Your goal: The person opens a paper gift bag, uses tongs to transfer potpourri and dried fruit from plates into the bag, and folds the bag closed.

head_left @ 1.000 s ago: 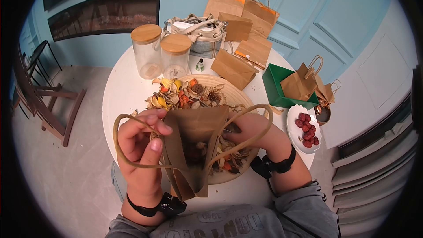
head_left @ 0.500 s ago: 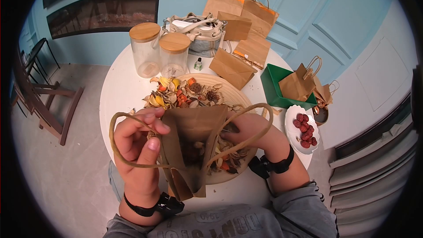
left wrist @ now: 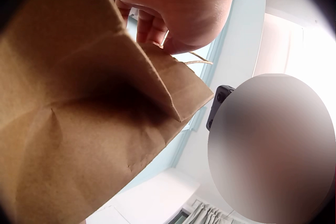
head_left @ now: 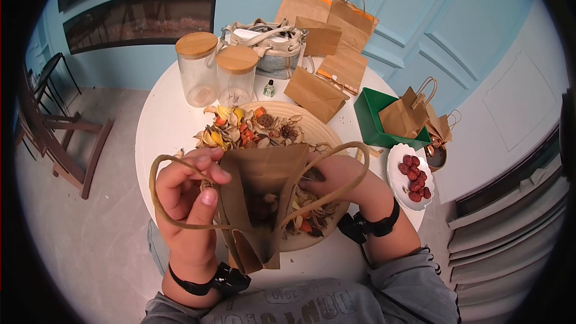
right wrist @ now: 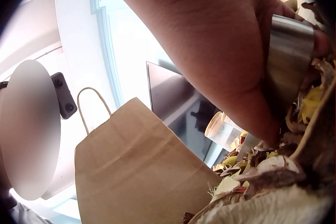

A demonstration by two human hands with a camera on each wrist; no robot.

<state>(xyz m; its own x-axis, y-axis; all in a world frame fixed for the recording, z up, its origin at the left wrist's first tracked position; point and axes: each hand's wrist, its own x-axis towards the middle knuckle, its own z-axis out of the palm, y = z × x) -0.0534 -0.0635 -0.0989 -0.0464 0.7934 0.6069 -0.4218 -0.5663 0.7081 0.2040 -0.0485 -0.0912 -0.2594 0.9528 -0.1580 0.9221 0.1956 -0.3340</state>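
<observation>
Paper bag [head_left: 276,162] was between the two hands, its mouth open upward

The long side of the bag's mouth ran away from the person's body, toward the woven tray [head_left: 315,125] on the counter [head_left: 157,114]. The left hand [head_left: 195,198] was the nearer one: thumb and fingers pinched the left twine handle [head_left: 201,227] at the bag's edge. The right hand [head_left: 339,180] was low, just beside the bag's right side, among dried petals [head_left: 309,219], with its fingers around a metal piece [right wrist: 291,50]. Whether this hand also touched the bag, one could not tell.
</observation>
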